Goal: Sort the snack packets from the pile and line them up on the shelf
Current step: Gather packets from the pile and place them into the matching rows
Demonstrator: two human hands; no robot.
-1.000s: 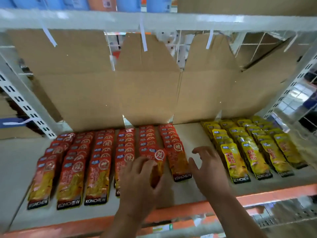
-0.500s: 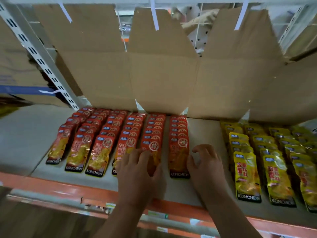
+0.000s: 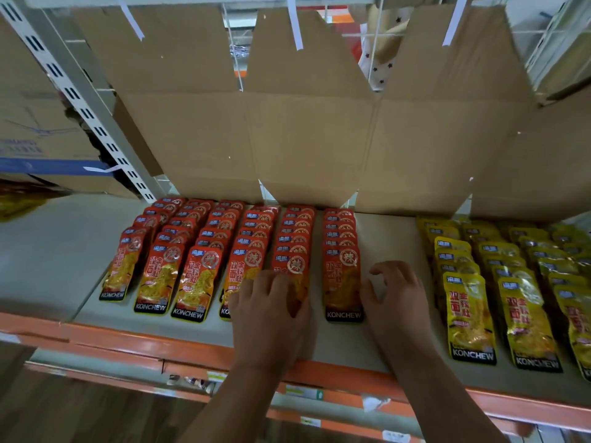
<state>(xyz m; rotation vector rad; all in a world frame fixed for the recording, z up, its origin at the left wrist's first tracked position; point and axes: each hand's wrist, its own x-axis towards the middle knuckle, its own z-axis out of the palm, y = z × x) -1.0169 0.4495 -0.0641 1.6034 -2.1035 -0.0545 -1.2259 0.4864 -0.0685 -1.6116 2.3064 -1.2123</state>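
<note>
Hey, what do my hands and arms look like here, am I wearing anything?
The left hand and right hand are bare: no gloves, rings or watch visible. Both forearms are uncovered, with no sleeve in view.

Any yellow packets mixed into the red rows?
No, the red packets fill their rows alone; the yellow packets lie apart to the right, across bare shelf.

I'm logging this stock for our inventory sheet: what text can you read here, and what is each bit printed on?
"KONCHEW": black bottom band of the red packets and yellow packets.
"辣", circled: top of the red packets.
"双面": fronts of both kinds.
Too small or blurred: the blue corner logos, the print on the cardboard box at left, the shelf-edge tags.
</note>
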